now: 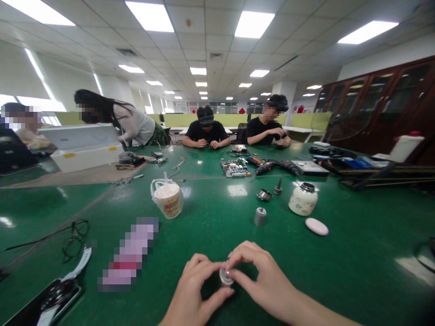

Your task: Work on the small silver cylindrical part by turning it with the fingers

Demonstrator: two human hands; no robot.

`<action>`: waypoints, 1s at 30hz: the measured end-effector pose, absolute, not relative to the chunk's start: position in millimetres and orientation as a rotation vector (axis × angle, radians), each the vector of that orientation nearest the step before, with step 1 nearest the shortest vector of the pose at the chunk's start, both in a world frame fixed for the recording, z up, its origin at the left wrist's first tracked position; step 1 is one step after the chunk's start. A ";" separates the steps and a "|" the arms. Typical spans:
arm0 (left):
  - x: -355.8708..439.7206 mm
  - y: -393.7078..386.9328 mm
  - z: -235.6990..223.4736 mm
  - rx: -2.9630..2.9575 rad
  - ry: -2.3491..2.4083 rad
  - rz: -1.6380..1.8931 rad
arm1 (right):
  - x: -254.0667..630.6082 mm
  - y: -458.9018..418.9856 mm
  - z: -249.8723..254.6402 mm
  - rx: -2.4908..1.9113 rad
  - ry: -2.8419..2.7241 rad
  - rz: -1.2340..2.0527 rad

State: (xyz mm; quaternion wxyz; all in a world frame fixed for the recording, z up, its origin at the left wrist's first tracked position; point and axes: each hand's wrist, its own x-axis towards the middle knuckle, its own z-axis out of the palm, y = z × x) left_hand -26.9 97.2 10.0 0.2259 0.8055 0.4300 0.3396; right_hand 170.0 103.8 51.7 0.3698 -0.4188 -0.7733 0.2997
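Near the table's front edge, my left hand [195, 287] holds a small round silver-grey metal part [226, 278] between thumb and fingertips. The part's face is tilted up and partly hidden by fingers. On its upper right side, my right hand [260, 274] pinches with thumb and forefinger; whether something smaller sits in that pinch cannot be made out. Beyond the hands an upright silver metal cylinder [260, 217], like a small motor can, stands on the table. Behind it lie a dark metal bracket-like piece [264, 195] and a black part with a thin upright shaft [278, 188].
A cream jar [303, 200] and pink oval object [316, 227] are right; a bagged paper cup [169, 201] is left. Glasses [75, 237], a watch [52, 299] and a blurred-out item [129, 258] lie nearer. Farther back are a circuit board [235, 168], power drills [272, 166] and several people.
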 end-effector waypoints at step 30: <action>-28.9 111.6 35.0 2.218 1.292 1.244 | 166.4 100.2 12.6 -1.057 -1.963 0.925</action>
